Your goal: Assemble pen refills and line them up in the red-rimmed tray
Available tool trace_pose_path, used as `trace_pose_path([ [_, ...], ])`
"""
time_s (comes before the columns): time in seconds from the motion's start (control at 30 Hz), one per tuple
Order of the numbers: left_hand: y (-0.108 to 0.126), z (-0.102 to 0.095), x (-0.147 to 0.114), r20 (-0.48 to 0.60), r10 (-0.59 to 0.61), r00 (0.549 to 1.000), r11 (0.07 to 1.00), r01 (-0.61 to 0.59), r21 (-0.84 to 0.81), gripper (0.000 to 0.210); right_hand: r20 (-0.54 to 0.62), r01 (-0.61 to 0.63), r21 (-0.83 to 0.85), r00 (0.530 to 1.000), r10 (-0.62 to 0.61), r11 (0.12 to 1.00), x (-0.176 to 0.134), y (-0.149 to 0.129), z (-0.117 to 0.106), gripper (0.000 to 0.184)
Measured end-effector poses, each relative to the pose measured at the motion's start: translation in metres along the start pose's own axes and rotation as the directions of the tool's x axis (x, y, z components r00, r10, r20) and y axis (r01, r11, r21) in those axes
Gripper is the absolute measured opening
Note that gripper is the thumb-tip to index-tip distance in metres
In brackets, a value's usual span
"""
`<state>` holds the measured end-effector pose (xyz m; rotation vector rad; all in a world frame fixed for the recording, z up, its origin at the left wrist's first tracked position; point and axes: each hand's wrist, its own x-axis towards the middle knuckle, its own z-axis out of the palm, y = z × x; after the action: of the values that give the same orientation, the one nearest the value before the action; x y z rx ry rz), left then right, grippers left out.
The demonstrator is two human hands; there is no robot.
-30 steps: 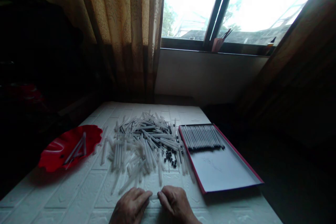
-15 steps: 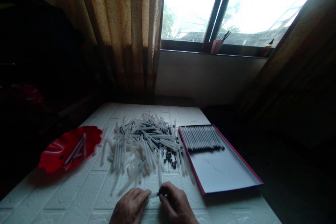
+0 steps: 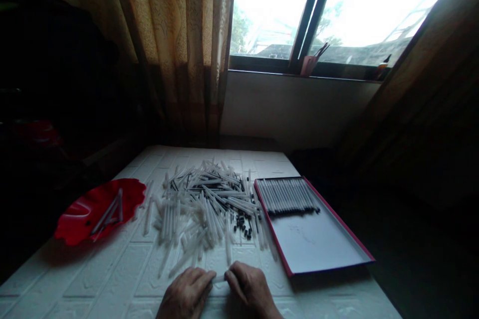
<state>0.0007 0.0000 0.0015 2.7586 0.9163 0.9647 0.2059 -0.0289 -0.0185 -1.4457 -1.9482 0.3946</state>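
Between my two hands lies a translucent pen barrel (image 3: pixel 219 278), level and close to the table's near edge. My left hand (image 3: pixel 187 291) is closed around its left end. Thumb and fingers of my right hand (image 3: pixel 250 286) pinch the right end and cover it, so its tip is hidden. Just beyond my hands spreads a loose heap of clear pen tubes (image 3: pixel 209 214), mixed with thin dark refills (image 3: pixel 209 182). Small black caps or plugs (image 3: pixel 242 227) lie at the heap's right side.
On the right, a pink-edged box lid (image 3: pixel 325 244) holds a row of pens with black ends (image 3: pixel 290 197). A red wavy-rimmed dish (image 3: pixel 75 222) at left contains several pen pieces (image 3: pixel 108 217). Under everything is a white brick-patterned tabletop (image 3: pixel 108 279). A cup (image 3: pixel 309 66) stands on the windowsill.
My right fingers have closed over the barrel's right end, covering the black tip that showed before. My left hand has stayed in place.
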Motion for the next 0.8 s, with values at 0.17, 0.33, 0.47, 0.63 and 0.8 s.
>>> trace_pose_path([
  [0.17, 0.0, 0.0, 0.0, -0.002, -0.032, 0.999, 0.999, 0.032, -0.02, 0.03, 0.004, -0.038, 0.157, 0.999, 0.037, 0.987, -0.001, -0.006, -0.008, 0.025],
  [0.33, 0.001, 0.001, 0.0, -0.029, -0.039, 0.999, 0.999, 0.039, -0.013, 0.029, 0.007, -0.018, 0.302, 1.0, 0.017, 0.953, -0.002, -0.009, -0.014, 0.015],
  [0.47, 0.002, 0.001, 0.001, -0.014, -0.047, 0.999, 0.999, 0.047, -0.013, 0.03, -0.003, -0.001, 0.246, 1.0, 0.002, 0.969, -0.003, -0.005, -0.011, 0.012],
  [0.63, 0.002, 0.0, 0.002, 0.009, -0.04, 0.999, 0.999, 0.04, -0.014, 0.031, 0.022, -0.019, 0.192, 1.0, 0.015, 0.981, -0.004, -0.002, -0.007, 0.015],
  [0.8, 0.003, -0.002, 0.001, 0.023, -0.039, 0.999, 0.998, 0.04, -0.04, 0.03, 0.031, -0.012, 0.145, 0.999, 0.007, 0.989, -0.003, 0.0, -0.005, 0.029],
])
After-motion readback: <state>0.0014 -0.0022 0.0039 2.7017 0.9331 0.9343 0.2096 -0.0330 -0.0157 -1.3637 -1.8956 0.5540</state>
